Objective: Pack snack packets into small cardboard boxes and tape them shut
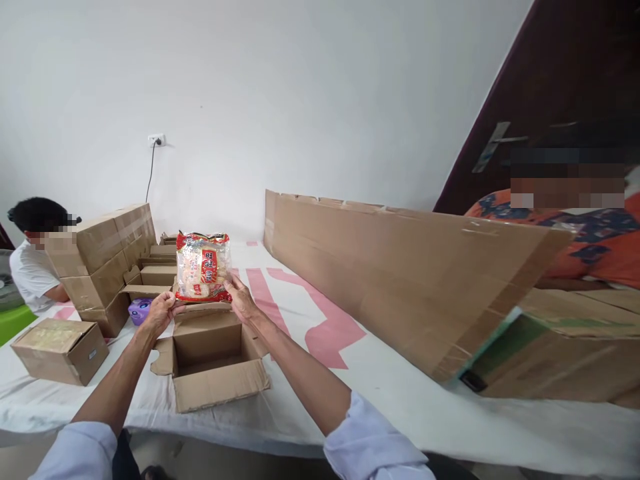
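Both my hands hold up a clear snack bag with red print, upright above an open cardboard box. My left hand grips the bag's lower left corner. My right hand grips its lower right corner. The box stands on the white-covered table with its flaps spread outward, and its inside looks bare.
Stacked cardboard boxes and a closed small box stand to the left, with a purple object beside them. A long flattened cardboard sheet stands on edge to the right. One person sits at far left, another at far right.
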Available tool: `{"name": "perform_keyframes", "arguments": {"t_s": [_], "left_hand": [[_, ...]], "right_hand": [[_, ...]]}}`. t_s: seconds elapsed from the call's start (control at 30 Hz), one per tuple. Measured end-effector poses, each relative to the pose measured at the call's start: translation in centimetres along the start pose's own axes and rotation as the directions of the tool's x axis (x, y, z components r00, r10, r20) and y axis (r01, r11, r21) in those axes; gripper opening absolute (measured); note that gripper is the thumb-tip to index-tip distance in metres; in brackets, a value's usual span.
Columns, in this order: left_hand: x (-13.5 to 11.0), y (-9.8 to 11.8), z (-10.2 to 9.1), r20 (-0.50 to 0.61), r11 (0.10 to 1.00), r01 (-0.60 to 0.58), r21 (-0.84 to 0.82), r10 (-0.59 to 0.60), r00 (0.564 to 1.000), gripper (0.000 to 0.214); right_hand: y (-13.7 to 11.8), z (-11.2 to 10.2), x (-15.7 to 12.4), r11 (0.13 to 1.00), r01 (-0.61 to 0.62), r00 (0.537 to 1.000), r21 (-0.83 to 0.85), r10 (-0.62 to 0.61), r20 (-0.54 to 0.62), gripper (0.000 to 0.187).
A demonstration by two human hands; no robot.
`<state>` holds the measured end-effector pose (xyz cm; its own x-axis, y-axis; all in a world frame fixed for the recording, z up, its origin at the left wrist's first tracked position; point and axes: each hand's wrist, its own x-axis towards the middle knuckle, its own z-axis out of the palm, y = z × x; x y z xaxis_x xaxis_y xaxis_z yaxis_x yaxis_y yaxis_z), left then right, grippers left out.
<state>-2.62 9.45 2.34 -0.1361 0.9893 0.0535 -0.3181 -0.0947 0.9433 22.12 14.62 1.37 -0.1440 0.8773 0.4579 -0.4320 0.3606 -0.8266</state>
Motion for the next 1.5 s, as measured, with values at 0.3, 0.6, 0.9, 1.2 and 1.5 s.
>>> {"name": "perform_keyframes", "arguments": {"t_s": [0.3,0.6,0.9,1.2,1.5], "left_hand": [[-0.8,-1.4,0.2,-0.042,0.996,0.009,0.087,-0.005,0.999,0.040],[-2.1,0.8,-3.8,-0.148,0.981,-0.044,0.187,0.072,0.986,0.047],[-3.8,4.4,-4.5,-0.014,0.947,-0.294,0.129,0.298,0.954,0.085],[-4.6,2.0,-9.6,-0.178,0.887,-0.321,-0.331,0.275,0.945,0.060],[-6.3,1.5,-10.7,-0.343,0.822,-0.468,-0.324,0.359,0.868,0.063]], "right_hand": [[0.8,-0.6,-1.6,0.993,-0.114,0.993,0.022,0.113,0.040,0.061],[-4.5,-2.2,0.9,0.981,-0.121,0.992,0.150,0.115,0.045,0.043],[-1.5,7.0,3.2,0.982,-0.055,0.940,-0.183,0.113,0.321,0.047],[-2.6,7.9,3.8,0.655,0.276,0.647,-0.703,0.414,0.640,0.050],[-1.5,3.3,2.3,-0.082,0.417,0.635,-0.905,0.739,0.225,0.035]]}}
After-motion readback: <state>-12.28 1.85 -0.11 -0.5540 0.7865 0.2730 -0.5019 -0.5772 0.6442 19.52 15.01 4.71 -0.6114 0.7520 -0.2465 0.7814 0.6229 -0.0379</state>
